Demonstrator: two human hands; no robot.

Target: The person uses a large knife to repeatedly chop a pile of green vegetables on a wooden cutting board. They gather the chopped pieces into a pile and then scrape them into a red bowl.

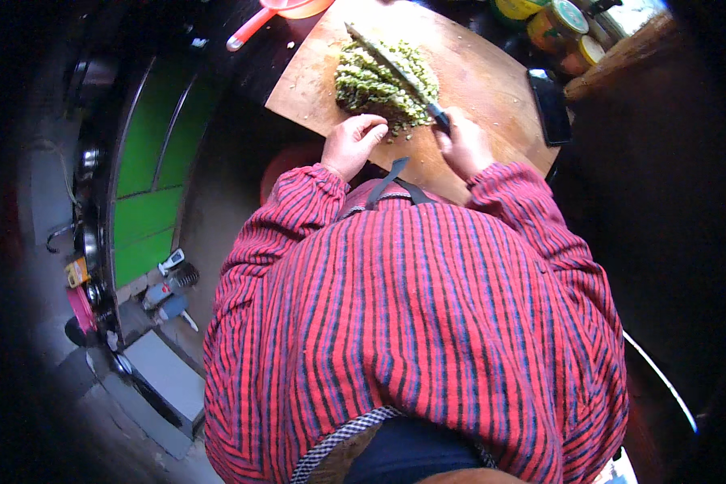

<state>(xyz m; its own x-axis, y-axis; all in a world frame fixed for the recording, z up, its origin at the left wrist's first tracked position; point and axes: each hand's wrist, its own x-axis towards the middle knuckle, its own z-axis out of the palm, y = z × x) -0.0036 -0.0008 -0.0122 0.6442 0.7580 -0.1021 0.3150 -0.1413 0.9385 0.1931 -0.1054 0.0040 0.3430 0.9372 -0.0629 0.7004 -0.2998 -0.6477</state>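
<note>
A heap of finely chopped green vegetable (371, 85) lies on a wooden cutting board (484, 81) in front of me. My right hand (465, 147) is closed round the dark handle of a kitchen knife (391, 66), whose blade slants up and left across the heap. At the heap's near left edge is my left hand (352, 145), its fingers curled in and the thumb drawn against them. What lies between those fingertips, if anything, is hidden. Small green bits are scattered on the board between my two hands.
A dark phone (549, 106) rests on the board's right edge. Lidded jars (569, 20) stand behind it at the upper right. A red-handled strainer or pan (254, 28) sits beyond the board's left corner. Green cabinet doors (147, 173) and bottles (169, 286) are on the left.
</note>
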